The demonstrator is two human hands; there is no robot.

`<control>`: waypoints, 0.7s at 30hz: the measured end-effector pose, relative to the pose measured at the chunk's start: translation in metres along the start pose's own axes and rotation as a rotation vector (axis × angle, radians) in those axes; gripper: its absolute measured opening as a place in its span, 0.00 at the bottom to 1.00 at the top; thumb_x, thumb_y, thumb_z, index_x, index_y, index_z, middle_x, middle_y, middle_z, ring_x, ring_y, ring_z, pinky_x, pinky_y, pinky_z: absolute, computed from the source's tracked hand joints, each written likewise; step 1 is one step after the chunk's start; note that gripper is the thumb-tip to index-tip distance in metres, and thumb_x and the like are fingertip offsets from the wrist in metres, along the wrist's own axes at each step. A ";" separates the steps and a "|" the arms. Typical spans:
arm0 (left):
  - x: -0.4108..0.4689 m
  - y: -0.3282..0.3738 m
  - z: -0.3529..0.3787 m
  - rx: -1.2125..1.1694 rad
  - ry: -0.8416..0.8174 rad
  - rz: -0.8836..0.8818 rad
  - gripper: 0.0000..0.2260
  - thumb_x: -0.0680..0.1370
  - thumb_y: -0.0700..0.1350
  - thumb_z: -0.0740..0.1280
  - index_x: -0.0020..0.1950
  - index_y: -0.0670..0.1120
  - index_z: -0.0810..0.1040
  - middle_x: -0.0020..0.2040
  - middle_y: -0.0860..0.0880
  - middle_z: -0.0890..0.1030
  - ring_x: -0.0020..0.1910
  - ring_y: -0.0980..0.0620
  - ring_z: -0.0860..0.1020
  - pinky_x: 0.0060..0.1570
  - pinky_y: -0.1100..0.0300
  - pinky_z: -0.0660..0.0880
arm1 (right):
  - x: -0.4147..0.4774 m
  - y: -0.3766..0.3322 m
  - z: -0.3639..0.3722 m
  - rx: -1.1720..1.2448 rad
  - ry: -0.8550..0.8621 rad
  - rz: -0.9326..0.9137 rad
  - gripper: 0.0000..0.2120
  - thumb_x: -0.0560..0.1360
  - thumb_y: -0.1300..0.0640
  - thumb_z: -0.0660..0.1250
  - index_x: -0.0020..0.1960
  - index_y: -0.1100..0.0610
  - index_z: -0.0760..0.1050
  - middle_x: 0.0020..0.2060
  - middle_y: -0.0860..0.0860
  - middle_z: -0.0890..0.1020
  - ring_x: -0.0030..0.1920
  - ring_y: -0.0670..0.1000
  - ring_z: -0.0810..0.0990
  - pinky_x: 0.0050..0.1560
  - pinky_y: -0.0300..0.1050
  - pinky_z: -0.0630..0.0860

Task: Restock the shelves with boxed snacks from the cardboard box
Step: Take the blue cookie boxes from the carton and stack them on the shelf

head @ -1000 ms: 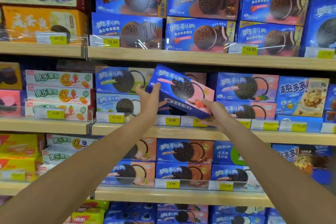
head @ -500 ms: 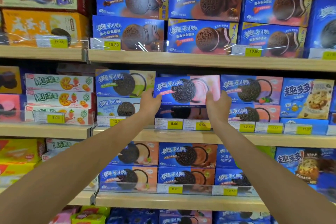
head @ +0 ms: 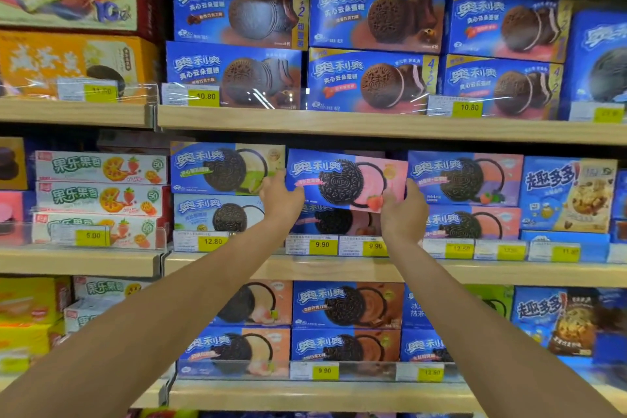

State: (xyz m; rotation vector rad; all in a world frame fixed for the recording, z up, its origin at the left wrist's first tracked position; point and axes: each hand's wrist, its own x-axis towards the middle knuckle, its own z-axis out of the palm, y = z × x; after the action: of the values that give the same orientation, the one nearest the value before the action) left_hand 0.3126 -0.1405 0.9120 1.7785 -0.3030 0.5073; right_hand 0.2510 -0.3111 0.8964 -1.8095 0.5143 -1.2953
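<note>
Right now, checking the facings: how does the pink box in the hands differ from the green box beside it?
The left hand and right hand grip the pink box; the green box sits stacked on another box. The pink box shows pink cream and a strawberry; the green box shows pale green cream. Both are blue with a dark cookie.

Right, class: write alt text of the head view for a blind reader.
A left hand and a right hand hold a blue and pink Oreo box by its lower corners, just above another Oreo box on the middle shelf. Other snack boxes fill the shelves around, with yellow price tags.
</note>
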 end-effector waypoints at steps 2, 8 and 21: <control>-0.002 0.000 0.000 0.004 -0.017 0.016 0.18 0.76 0.39 0.62 0.66 0.47 0.71 0.62 0.42 0.68 0.62 0.42 0.70 0.62 0.45 0.71 | -0.002 -0.002 0.004 0.019 0.028 0.003 0.16 0.77 0.55 0.62 0.64 0.57 0.72 0.59 0.55 0.78 0.60 0.59 0.75 0.55 0.54 0.74; -0.005 0.000 0.006 0.016 -0.001 0.060 0.19 0.74 0.35 0.60 0.65 0.44 0.70 0.62 0.42 0.66 0.63 0.41 0.68 0.64 0.47 0.68 | -0.006 -0.014 0.013 -0.014 0.015 -0.022 0.24 0.76 0.60 0.61 0.71 0.62 0.62 0.66 0.60 0.68 0.62 0.62 0.72 0.52 0.54 0.72; -0.010 0.009 0.026 0.006 0.072 -0.016 0.29 0.73 0.34 0.61 0.74 0.40 0.58 0.67 0.43 0.59 0.66 0.42 0.64 0.64 0.48 0.69 | -0.017 -0.010 0.026 0.127 -0.030 0.008 0.33 0.74 0.63 0.62 0.75 0.64 0.51 0.73 0.60 0.57 0.67 0.62 0.68 0.59 0.50 0.71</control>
State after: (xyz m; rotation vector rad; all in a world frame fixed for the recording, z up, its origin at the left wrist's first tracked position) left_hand 0.3047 -0.1684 0.9094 1.7628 -0.2373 0.5606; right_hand 0.2671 -0.2829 0.8916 -1.7181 0.4129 -1.2650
